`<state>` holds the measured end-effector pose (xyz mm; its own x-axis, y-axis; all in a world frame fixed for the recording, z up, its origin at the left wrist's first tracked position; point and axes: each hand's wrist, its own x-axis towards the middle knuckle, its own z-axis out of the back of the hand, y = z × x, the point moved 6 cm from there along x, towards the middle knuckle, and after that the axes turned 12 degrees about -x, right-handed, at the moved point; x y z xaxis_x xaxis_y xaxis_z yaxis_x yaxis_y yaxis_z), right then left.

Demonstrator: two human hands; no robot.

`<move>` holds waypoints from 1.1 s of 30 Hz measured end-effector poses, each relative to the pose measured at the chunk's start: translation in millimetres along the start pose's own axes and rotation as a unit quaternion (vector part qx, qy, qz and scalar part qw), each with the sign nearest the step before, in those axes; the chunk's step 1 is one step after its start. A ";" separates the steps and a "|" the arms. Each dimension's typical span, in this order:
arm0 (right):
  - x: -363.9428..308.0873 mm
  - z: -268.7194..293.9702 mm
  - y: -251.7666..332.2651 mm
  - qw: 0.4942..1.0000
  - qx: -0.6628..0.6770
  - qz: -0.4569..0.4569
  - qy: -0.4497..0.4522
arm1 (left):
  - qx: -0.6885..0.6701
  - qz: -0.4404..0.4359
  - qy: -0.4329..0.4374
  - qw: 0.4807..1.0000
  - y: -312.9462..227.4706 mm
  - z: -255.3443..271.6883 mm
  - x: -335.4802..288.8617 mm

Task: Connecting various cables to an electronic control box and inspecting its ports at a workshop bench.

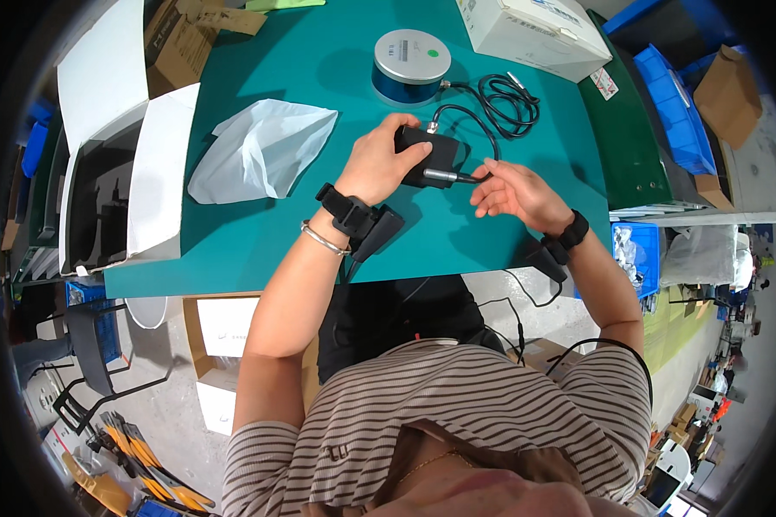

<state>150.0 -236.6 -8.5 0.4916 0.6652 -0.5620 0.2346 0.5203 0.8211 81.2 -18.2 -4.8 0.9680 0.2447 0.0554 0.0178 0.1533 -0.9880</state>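
Observation:
My left hand [381, 157] grips a small black box [444, 153] from its left side, with the thumb over its top face. A silver plug [440, 175] lies across the box's near right corner, and a second metal connector [432, 127] is at its far edge. From the plug a black cable [494, 142] bends up and around on the right. My right hand [523, 195] pinches this cable close to the plug, its other fingers loosely curled. Beyond the box stands a round silver-topped device [411, 67] with a dark blue side and a green dot.
A coiled black cable [510, 112] leads from the round device. On the left of the green table [233, 246] lie a white plastic bag [263, 151] and an opened white box [159, 172]. A closed white carton [539, 36] stands at the far right, near blue bins [677, 112].

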 end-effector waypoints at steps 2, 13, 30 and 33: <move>-0.1 2.5 -0.2 1.000 -0.020 -0.008 0.008 | 0.000 0.010 0.004 1.000 1.6 0.3 0.4; -2.9 45.6 35.4 0.965 -0.219 0.082 -0.118 | 0.026 -0.017 -0.023 0.999 -0.2 4.8 0.3; 42.3 104.0 48.5 0.743 -0.571 0.174 -0.303 | 0.049 -0.029 -0.034 0.998 0.2 6.6 0.8; 44.3 101.9 53.8 0.723 -0.609 0.151 -0.289 | 0.049 -0.038 -0.032 0.998 -0.5 5.7 1.2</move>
<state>269.9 -233.7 21.0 0.7172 0.6951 0.0491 -0.6960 0.7180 0.0026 80.9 -12.5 -3.4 0.9465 0.2897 0.1418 0.0627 0.2660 -0.9619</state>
